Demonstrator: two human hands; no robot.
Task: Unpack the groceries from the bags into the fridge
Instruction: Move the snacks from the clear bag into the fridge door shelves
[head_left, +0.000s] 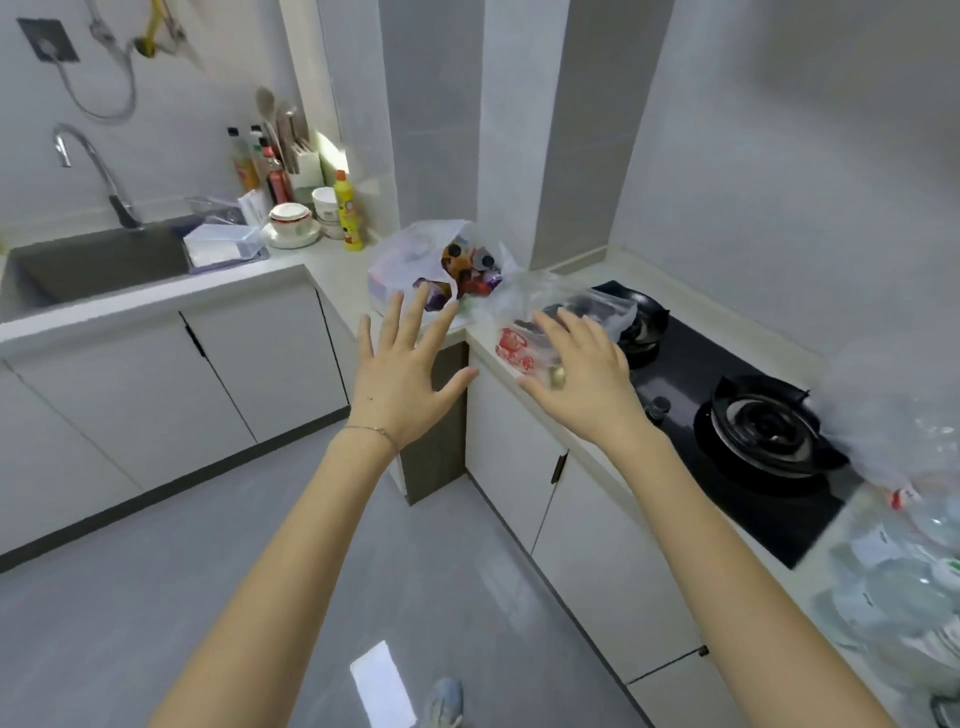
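Observation:
Two plastic grocery bags sit on the corner of the white counter (332, 270). The white bag (410, 254) gapes open and shows colourful packets and dark bottle caps (470, 265). Beside it, toward the stove, lies a clear bag (587, 301) holding something red (514, 348). My left hand (400, 374) is stretched out with fingers spread, just in front of the white bag, holding nothing. My right hand (587, 379) is also spread and empty, hovering over the clear bag's near end. No fridge is in view.
A black gas stove (727, 431) with two burners lies to the right. More clear plastic bags (898, 545) pile at the far right. A sink (98, 265) with a tap, bowls, a yellow bottle (348, 210) and sauce bottles stand at the back left. White cabinets run below.

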